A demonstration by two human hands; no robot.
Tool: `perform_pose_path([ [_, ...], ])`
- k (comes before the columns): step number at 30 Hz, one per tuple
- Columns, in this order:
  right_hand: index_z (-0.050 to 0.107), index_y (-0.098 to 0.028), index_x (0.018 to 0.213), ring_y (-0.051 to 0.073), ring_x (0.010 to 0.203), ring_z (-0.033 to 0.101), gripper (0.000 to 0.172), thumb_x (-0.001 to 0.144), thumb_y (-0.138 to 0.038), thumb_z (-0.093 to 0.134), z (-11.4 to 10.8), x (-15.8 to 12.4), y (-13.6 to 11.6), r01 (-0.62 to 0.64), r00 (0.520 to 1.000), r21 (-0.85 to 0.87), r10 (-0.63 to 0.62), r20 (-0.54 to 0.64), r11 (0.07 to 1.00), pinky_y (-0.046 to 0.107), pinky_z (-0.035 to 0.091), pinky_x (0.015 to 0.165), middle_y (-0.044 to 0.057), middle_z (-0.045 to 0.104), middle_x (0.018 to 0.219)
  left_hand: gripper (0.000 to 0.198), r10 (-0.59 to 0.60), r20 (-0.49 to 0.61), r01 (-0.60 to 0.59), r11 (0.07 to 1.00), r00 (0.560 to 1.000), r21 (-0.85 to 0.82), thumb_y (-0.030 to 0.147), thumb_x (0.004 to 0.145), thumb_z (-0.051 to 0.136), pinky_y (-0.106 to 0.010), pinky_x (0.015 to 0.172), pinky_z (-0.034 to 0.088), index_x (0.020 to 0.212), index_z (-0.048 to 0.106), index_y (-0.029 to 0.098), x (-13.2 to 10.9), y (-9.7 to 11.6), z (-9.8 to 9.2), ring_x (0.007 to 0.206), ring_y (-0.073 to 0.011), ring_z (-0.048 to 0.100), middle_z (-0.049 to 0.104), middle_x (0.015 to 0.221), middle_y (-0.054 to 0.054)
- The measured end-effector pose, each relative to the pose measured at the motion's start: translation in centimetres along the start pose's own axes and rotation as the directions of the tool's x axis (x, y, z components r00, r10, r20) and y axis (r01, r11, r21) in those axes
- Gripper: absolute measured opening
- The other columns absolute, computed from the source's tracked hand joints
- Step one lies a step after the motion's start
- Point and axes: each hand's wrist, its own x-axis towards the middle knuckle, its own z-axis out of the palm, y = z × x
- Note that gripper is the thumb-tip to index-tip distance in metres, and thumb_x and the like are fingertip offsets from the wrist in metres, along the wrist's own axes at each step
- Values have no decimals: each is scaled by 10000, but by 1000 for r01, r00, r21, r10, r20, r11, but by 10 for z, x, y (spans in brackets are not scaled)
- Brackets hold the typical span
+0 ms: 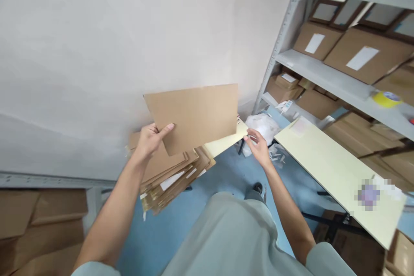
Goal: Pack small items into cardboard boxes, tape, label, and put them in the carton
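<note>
My left hand (151,139) is closed on the left edge of a flat brown cardboard sheet (197,116), thumb on the near face. The sheet is tilted up above a stack of flattened cardboard boxes (171,177), some with white labels and strips of tape. That stack lies on a pale yellow table (223,142), partly covered by the sheet. At the table's right corner is my right hand (258,145), its fingers apart and slightly bent, holding nothing. Whether its fingertips touch the corner I cannot tell.
A second pale yellow table (323,159) stands to the right. Behind it, a grey metal rack (326,71) bears cardboard boxes and a yellow tape roll (386,99). A white plastic bag (263,127) sits between the tables. More boxes (42,233) fill a shelf at lower left.
</note>
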Motion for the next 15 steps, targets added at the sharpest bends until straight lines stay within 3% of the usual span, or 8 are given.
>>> perform_pose_path([
  [3,666,-225,1421,342,1388,657,730,857,-664,815,-57,5,-7,-8,988,-14,6,-154,1000,569,497,1219,173,690,1493,838,-66,259,89,993,964,-78,808,523,936,-486,900,657,1006,796,138,5,3,71,981,-349,791,836,979,-147],
  [6,641,-230,1447,347,1329,704,725,892,-671,792,-117,-3,-14,-23,985,78,36,-170,997,553,547,1168,162,736,1429,806,-77,462,150,981,884,-123,784,561,941,-501,944,654,1020,798,137,5,3,145,986,-348,804,839,1010,-159],
  [11,737,-239,1166,330,1026,808,565,853,-702,819,-221,-29,-6,-108,960,122,135,-245,987,495,661,958,107,847,1102,782,-45,630,161,979,775,-129,739,582,964,-529,997,636,1049,804,132,2,7,270,1063,-372,800,839,1071,-187],
  [15,726,-252,1123,315,991,806,572,821,-726,834,-303,-45,21,-149,915,116,182,-360,982,484,653,954,97,848,1071,793,-31,746,143,986,666,-87,733,641,940,-530,1020,629,1141,782,138,-8,23,370,1111,-376,791,832,1156,-188],
])
